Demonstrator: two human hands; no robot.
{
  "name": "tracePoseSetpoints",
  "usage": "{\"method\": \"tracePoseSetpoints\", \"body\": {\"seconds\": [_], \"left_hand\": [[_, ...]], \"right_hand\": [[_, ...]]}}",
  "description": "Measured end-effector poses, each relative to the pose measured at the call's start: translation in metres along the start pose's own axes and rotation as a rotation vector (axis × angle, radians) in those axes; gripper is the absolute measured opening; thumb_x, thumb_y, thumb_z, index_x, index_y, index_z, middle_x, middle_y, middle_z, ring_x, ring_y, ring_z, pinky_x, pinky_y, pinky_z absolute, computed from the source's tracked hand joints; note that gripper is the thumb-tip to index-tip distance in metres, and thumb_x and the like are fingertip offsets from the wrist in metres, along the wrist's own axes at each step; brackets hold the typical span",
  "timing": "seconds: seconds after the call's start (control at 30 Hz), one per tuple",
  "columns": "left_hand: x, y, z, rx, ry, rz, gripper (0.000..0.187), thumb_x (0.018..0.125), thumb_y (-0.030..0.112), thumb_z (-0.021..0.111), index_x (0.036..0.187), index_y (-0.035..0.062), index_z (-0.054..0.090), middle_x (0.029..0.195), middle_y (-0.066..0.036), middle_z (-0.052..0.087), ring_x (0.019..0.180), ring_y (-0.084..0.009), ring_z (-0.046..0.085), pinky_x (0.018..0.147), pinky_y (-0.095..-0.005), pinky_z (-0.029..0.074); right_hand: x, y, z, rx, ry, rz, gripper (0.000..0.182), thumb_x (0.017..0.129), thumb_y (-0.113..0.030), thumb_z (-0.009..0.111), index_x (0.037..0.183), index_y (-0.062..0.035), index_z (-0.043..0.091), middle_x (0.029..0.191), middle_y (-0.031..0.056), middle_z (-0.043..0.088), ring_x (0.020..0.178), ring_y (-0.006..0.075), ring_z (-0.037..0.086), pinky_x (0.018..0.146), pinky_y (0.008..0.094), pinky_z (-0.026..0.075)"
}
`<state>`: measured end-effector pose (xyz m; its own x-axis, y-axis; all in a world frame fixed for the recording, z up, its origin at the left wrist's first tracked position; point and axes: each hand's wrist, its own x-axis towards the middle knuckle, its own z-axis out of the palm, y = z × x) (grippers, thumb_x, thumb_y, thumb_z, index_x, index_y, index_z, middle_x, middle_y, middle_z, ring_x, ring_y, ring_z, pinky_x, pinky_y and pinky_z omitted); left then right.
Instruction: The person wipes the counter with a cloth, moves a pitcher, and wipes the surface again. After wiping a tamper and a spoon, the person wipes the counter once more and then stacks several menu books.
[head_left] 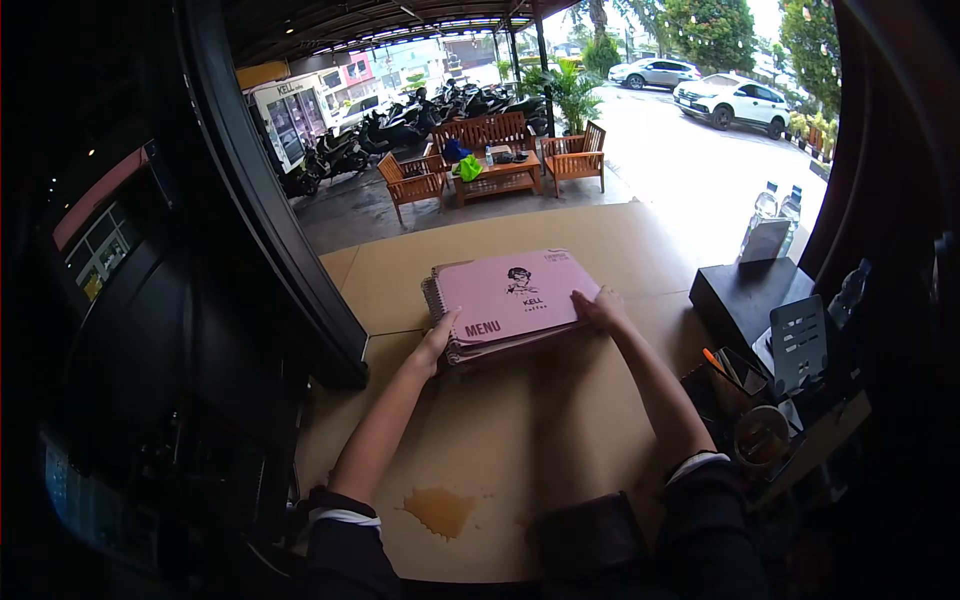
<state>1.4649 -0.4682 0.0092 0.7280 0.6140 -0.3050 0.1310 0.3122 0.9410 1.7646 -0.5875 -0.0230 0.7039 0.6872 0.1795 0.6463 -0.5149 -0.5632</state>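
Observation:
Both hands grip a stack of spiral-bound menus (pixel 530 292) with a pink cover on top, printed with a face drawing and the words "MENU" and "KELL coffee". My left hand (pixel 436 342) closes on the near left corner, beside the wire binding. On the right edge, my right hand (pixel 600 308) has its fingers on the cover. The stack sits over the tan counter (pixel 470 400), its near side casting a shadow. Closer to me, a brown liquid spill (pixel 441 510) spreads on the counter between my forearms.
A black box (pixel 750 290), water bottles (pixel 775 215), a phone stand (pixel 798 345) and a pen holder (pixel 735 380) crowd the right side. A dark flat object (pixel 588 533) lies near the front edge. Beyond the opening stand wooden chairs (pixel 412 185) and parked cars (pixel 733 103).

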Motion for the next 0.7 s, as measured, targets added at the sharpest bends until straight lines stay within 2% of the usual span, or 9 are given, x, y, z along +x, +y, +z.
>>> {"method": "tracePoseSetpoints", "body": {"seconds": [0.07, 0.23, 0.33, 0.4, 0.5, 0.53, 0.6, 0.67, 0.7], "left_hand": [[0.0, -0.006, 0.006, -0.19, 0.044, 0.106, 0.06, 0.087, 0.045, 0.039, 0.127, -0.0004, 0.039, 0.115, -0.013, 0.056, 0.099, -0.0221, 0.057, 0.088, -0.0333, 0.045], [0.008, -0.021, 0.002, -0.26, 0.087, 0.154, 0.059, 0.087, 0.044, 0.04, 0.125, -0.0006, 0.04, 0.116, -0.015, 0.054, 0.101, -0.0227, 0.056, 0.088, -0.0352, 0.044], [0.0, -0.019, 0.01, -0.316, 0.112, 0.146, 0.059, 0.085, 0.044, 0.041, 0.124, 0.0001, 0.041, 0.116, -0.014, 0.054, 0.102, -0.0228, 0.054, 0.089, -0.0357, 0.043], [0.004, -0.023, 0.008, -0.329, 0.117, 0.155, 0.059, 0.085, 0.044, 0.042, 0.124, 0.0001, 0.042, 0.116, -0.014, 0.054, 0.102, -0.0228, 0.054, 0.089, -0.0356, 0.043], [0.008, -0.023, 0.001, -0.332, 0.135, 0.178, 0.057, 0.085, 0.043, 0.042, 0.123, 0.0007, 0.043, 0.115, -0.014, 0.054, 0.102, -0.0228, 0.054, 0.089, -0.0351, 0.043], [0.007, -0.024, 0.0, -0.307, 0.146, 0.183, 0.058, 0.085, 0.044, 0.042, 0.123, 0.0008, 0.043, 0.116, -0.014, 0.054, 0.103, -0.0227, 0.054, 0.09, -0.0348, 0.042], [0.007, -0.026, -0.001, -0.284, 0.151, 0.187, 0.059, 0.085, 0.044, 0.042, 0.124, 0.0009, 0.042, 0.117, -0.014, 0.054, 0.104, -0.0225, 0.053, 0.09, -0.0346, 0.042], [0.01, -0.022, -0.004, -0.381, 0.003, 0.216, 0.063, 0.085, 0.048, 0.041, 0.126, 0.0005, 0.04, 0.119, -0.014, 0.052, 0.107, -0.0225, 0.052, 0.092, -0.0338, 0.04], [0.015, -0.018, -0.011, -0.381, -0.002, 0.223, 0.063, 0.085, 0.048, 0.041, 0.126, 0.0005, 0.04, 0.119, -0.014, 0.052, 0.107, -0.0225, 0.052, 0.092, -0.0338, 0.04]], "right_hand": [[0.006, 0.0, -0.001, 0.039, -0.043, -0.035, 0.079, 0.076, -0.059, 0.054, 0.109, 0.0131, 0.047, 0.107, 0.0309, 0.054, 0.103, 0.0398, 0.053, 0.087, 0.042, 0.043], [0.02, -0.01, -0.003, 0.077, -0.207, -0.106, 0.075, 0.08, -0.055, 0.05, 0.112, 0.0121, 0.044, 0.11, 0.0305, 0.052, 0.106, 0.0414, 0.049, 0.091, 0.0422, 0.041], [0.009, -0.018, 0.001, 0.034, -0.192, -0.076, 0.074, 0.081, -0.054, 0.046, 0.115, 0.0112, 0.042, 0.115, 0.0302, 0.049, 0.109, 0.0423, 0.047, 0.093, 0.0425, 0.039], [-0.008, -0.024, -0.002, -0.04, -0.069, -0.057, 0.076, 0.081, -0.055, 0.043, 0.121, 0.0102, 0.037, 0.12, 0.0301, 0.045, 0.113, 0.0421, 0.045, 0.095, 0.0426, 0.037], [-0.024, -0.027, -0.008, -0.067, -0.067, -0.022, 0.078, 0.082, -0.055, 0.04, 0.126, 0.0092, 0.033, 0.123, 0.0293, 0.043, 0.114, 0.0419, 0.043, 0.097, 0.0429, 0.035], [-0.026, -0.028, -0.009, -0.071, -0.06, -0.01, 0.08, 0.08, -0.056, 0.042, 0.128, 0.0078, 0.032, 0.122, 0.0284, 0.044, 0.114, 0.0393, 0.043, 0.097, 0.0418, 0.035], [-0.026, -0.028, -0.011, -0.068, -0.083, 0.004, 0.078, 0.081, -0.054, 0.043, 0.127, 0.0073, 0.034, 0.124, 0.0272, 0.043, 0.115, 0.0392, 0.043, 0.097, 0.042, 0.035], [-0.027, -0.031, -0.017, -0.064, -0.095, 0.013, 0.075, 0.081, -0.052, 0.044, 0.127, 0.0069, 0.035, 0.126, 0.026, 0.041, 0.115, 0.0392, 0.042, 0.097, 0.0422, 0.034], [-0.032, -0.036, -0.024, -0.158, -0.009, -0.075, 0.067, 0.081, -0.048, 0.046, 0.12, 0.0063, 0.042, 0.119, 0.0247, 0.047, 0.11, 0.0375, 0.047, 0.094, 0.0419, 0.036]]}}
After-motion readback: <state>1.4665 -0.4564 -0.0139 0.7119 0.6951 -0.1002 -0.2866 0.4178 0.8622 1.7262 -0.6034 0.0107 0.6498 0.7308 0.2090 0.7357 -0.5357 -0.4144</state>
